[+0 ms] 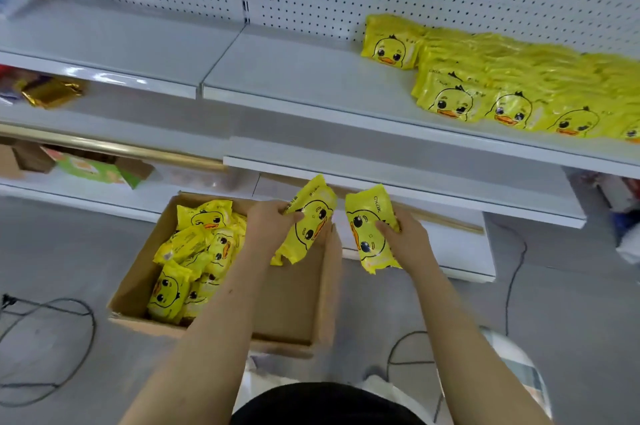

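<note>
Left fingers (293, 217) clasp duck pack (311, 229), right fingers (385, 229) second pack (366, 237) — box (294, 303) holds more packs (194, 251).

A person seen from their own head height: both arms are bare along their whole visible length, down to the left hand (273, 217) and right hand (405, 234). A black garment (325, 407) covers the torso, with white cloth (379, 390) below it.

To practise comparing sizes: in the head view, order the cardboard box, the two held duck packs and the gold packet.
1. cardboard box
2. left-hand pack and right-hand pack: alike, no ranking
3. gold packet, though it lies farther away
</note>
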`<state>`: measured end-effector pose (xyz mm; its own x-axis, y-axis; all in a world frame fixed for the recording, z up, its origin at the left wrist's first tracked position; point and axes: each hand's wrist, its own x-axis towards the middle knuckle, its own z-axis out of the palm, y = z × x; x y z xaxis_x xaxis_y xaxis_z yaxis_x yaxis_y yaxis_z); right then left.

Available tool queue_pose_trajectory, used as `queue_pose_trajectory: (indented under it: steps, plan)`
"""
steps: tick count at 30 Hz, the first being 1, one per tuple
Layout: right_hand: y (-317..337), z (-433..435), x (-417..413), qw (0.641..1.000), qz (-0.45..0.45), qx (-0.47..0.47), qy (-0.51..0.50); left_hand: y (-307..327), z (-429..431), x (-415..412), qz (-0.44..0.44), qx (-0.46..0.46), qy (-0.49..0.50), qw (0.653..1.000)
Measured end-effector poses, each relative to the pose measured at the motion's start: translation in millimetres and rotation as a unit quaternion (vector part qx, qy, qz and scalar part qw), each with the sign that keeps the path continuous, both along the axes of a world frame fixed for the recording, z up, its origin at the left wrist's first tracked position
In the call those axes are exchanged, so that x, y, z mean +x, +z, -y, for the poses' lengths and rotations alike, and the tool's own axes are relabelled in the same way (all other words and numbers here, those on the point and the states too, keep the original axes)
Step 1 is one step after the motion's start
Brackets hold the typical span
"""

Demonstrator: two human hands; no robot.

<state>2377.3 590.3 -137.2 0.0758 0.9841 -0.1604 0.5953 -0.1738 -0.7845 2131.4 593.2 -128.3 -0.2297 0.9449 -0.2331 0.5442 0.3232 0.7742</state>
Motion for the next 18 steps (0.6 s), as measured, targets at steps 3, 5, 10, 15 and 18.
queue_pose_trajectory:
  steps: [3, 5, 10, 15, 18]
  plan:
    - [22.4, 0.3, 56.5, 1.0, -0.007, 0.019, -0.005, 18.0, -0.1, 60.0, 0.006, 0.028, -0.008, 1.0]
    - [34.9, 0.7, 92.1, 0.999, -0.012, 0.029, -0.013, 28.3, -0.1, 96.1, 0.007, 0.04, -0.014, 0.999]
    - [60.5, -3.5, 158.7, 0.997, -0.046, 0.046, -0.045, 55.1, -6.0, 158.5, -0.008, 0.037, -0.021, 0.999]
    - [72.7, -18.4, 188.7, 0.995, -0.06, 0.072, -0.043, 77.2, -23.2, 187.7, -0.035, 0.049, -0.025, 0.998]
    - [71.7, -31.6, 192.2, 0.993, -0.08, 0.074, -0.048, 84.1, -33.0, 193.9, -0.019, 0.067, -0.03, 0.997]
